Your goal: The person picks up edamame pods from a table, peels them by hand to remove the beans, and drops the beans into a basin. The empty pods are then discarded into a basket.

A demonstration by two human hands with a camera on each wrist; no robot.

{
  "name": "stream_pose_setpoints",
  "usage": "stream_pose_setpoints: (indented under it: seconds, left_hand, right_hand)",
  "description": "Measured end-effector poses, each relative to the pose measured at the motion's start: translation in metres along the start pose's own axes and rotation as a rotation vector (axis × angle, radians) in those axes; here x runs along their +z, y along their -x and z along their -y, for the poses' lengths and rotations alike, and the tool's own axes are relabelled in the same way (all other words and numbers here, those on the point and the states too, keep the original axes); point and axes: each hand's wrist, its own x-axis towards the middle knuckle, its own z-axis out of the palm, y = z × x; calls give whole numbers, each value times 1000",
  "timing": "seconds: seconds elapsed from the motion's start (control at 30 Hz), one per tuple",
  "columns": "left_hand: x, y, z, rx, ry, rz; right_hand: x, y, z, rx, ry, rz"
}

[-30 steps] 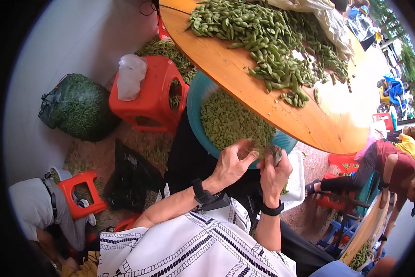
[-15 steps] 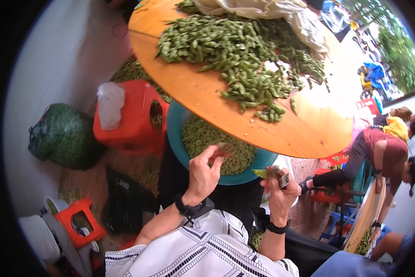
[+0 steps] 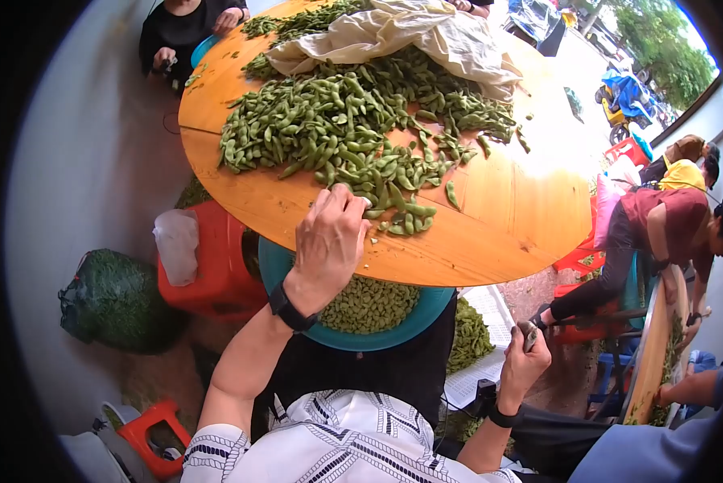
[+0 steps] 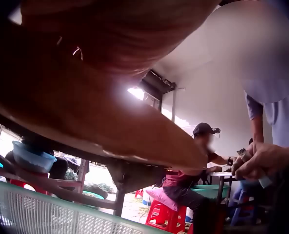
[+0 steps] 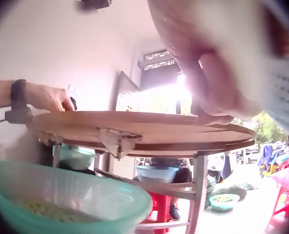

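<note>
My left hand (image 3: 329, 241) reaches over the table edge, fingers bent down at the near side of a heap of green soybean pods (image 3: 297, 121). Its fingertips meet the pods there and are partly hidden, so I cannot tell whether they pinch one. My right hand (image 3: 524, 362) is off to the right, below the tabletop, gripping a small grey, silvery object (image 3: 529, 334); in the left wrist view a pale strip sticks out under its fingers. Below my left wrist, a teal basin (image 3: 434, 310) contains shelled green beans (image 3: 369, 306).
The round wooden table (image 3: 490, 249) also bears a cream cloth sack (image 3: 409, 36). A white basket (image 3: 490, 306) with pods stands right of the basin. At left are a red stool (image 3: 208, 258) and a full green bag (image 3: 112, 302). Other people work at the back left and right.
My left hand has gone from over the basin up to the pods on the table. The right hand has moved right and down, still holding the grey object; the green pod seen by it is gone.
</note>
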Motion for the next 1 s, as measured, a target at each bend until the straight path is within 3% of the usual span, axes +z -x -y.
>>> stream_pose_setpoints:
  seconds: [0.17, 0.27, 0.3, 0.4, 0.43, 0.47, 0.57, 0.63, 0.7, 0.83, 0.9, 1.0]
  left_hand:
    - [-3, -12, 0, 50, -71, 42]
    - [-9, -15, -1, -138, 366, -97]
    - [-9, -13, 2, -302, 573, -57]
    - [-25, 2, -2, -403, 809, -56]
    - [-29, 15, 0, -487, 1047, 30]
    - [-32, 28, -1, -575, 1285, 121]
    - [-34, 65, -15, -731, 1531, 217]
    - [-29, 84, -19, -803, 1585, 242]
    - [-25, 96, -22, -829, 1580, 231]
    - [-15, 112, -19, -878, 1532, 149]
    - [-12, 114, -20, -865, 1468, 106]
    - [-15, 113, -22, -888, 1519, 70]
  right_hand:
    - [19, 14, 29, 93, -318, 108]
    - [28, 20, 48, 68, -435, 329]
    - [30, 21, 55, 81, -436, 332]
    - [35, 24, 77, 239, -601, 610]
    - [36, 25, 84, 251, -606, 611]
    - [38, 28, 91, 271, -721, 744]
    - [48, 36, 104, 221, -858, 1021]
    - [57, 43, 113, 225, -878, 1033]
    - [63, 47, 120, -115, -748, 1041]
    - [71, 59, 120, -219, -693, 955]
    - [77, 63, 117, -181, -713, 947]
    - [85, 60, 109, -243, -485, 787]
